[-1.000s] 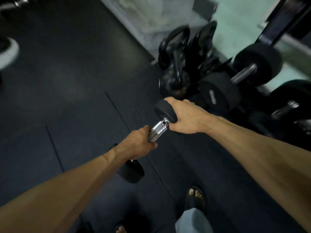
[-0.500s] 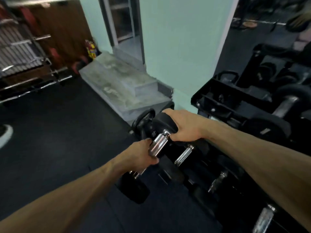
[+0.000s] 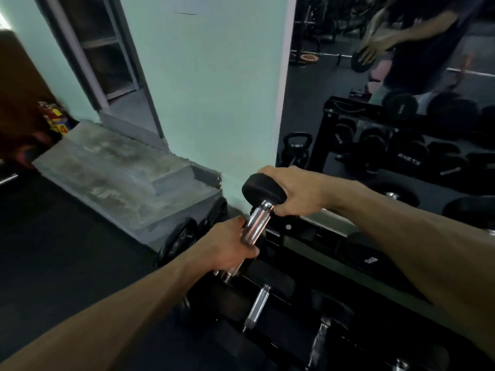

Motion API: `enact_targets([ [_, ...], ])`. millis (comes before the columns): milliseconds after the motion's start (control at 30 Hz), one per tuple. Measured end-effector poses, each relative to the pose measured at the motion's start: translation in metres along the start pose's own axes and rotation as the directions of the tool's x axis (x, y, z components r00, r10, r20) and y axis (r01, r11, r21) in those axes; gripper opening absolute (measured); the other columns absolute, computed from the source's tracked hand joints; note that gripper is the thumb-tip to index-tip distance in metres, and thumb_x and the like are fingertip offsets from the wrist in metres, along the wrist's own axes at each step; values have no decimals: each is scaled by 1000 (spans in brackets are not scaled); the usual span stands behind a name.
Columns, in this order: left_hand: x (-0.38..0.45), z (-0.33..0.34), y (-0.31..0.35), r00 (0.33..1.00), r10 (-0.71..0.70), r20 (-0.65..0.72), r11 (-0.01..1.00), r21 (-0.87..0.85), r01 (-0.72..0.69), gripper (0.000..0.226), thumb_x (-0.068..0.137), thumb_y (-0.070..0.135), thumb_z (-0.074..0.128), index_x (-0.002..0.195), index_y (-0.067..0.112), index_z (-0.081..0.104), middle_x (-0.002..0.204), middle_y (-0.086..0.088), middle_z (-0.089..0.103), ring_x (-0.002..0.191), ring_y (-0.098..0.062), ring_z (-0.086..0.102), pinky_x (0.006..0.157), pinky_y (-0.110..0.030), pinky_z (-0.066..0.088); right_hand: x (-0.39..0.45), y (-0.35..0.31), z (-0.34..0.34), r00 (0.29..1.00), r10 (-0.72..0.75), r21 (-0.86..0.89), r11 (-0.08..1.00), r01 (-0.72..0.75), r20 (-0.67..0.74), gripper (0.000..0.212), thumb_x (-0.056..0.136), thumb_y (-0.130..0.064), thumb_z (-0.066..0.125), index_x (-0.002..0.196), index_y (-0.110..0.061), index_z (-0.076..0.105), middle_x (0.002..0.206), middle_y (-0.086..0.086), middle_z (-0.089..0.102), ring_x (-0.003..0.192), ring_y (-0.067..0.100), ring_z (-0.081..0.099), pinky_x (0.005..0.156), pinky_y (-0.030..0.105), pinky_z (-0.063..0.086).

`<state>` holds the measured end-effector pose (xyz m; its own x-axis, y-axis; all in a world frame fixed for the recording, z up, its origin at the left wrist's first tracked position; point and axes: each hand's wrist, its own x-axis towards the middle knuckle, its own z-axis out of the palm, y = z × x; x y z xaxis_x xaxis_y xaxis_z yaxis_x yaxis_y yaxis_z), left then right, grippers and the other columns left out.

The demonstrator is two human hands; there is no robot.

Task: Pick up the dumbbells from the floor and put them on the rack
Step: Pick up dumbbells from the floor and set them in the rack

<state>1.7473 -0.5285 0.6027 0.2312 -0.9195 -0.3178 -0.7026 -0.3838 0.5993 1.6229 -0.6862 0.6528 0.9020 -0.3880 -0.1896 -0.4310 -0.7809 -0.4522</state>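
I hold a dumbbell [image 3: 254, 223] with black heads and a chrome handle, tilted with its far head up, above the left end of the black rack [image 3: 308, 234]. My left hand [image 3: 227, 250] grips the chrome handle. My right hand [image 3: 297, 191] grips the upper black head [image 3: 262, 190]. The lower head is hidden behind my left hand. Several other dumbbells [image 3: 257, 303] lie on the rack's lower tier below my hands.
A mirror behind the rack reflects dumbbells [image 3: 401, 153] and a person [image 3: 401, 49]. A kettlebell [image 3: 297, 148] shows beside the green wall [image 3: 214, 89]. Weight plates [image 3: 182, 236] lean against a grey concrete step [image 3: 120, 178]. Dark rubber floor [image 3: 53, 250] spreads to the left.
Both hands have lifted the dumbbell from near the floor up to the rack's height. My view rose from the floor to the wall, mirror and rack.
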Motion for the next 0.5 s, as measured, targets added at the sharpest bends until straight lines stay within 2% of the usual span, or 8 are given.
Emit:
enact_targets([
  [67,28,-3,10,1000,25,3,1000,12,-26,32,83,29,70,106,21,50,88,7,58,77,-7,59,60,-16,42,10,26,-11,999,26,10,1000,-26,-23,66,78,-11,72,136,-24,43,96,1,64,77,17,68,69,40,61],
  [133,58,-1,20,1000,31,2,1000,7,-31,33,83,29,70,108,21,50,87,9,57,75,-5,57,59,-15,40,22,51,-22,999,36,7,999,-36,-34,65,78,-11,71,135,-24,44,98,1,64,79,17,68,71,41,61],
  [333,148,12,53,1000,-1,-26,1000,-16,0,38,83,29,70,114,16,51,102,0,62,90,-18,62,77,-29,50,58,133,-56,999,36,-12,999,-36,-37,68,77,-10,70,138,-25,43,96,0,64,74,13,67,66,34,60],
  [433,186,18,70,1000,-15,-24,1000,-8,15,30,85,28,69,105,17,51,86,7,55,78,-13,57,66,-21,45,68,171,-69,998,52,8,999,-52,-18,65,78,-9,71,136,-24,44,95,-1,63,75,13,64,67,32,57],
  [500,207,23,78,1000,-18,-15,1000,2,18,31,83,29,71,104,16,53,85,6,55,78,-12,57,66,-20,43,71,195,-73,998,67,39,997,-66,-19,64,78,-7,71,134,-25,46,96,-1,64,79,13,64,70,32,57],
])
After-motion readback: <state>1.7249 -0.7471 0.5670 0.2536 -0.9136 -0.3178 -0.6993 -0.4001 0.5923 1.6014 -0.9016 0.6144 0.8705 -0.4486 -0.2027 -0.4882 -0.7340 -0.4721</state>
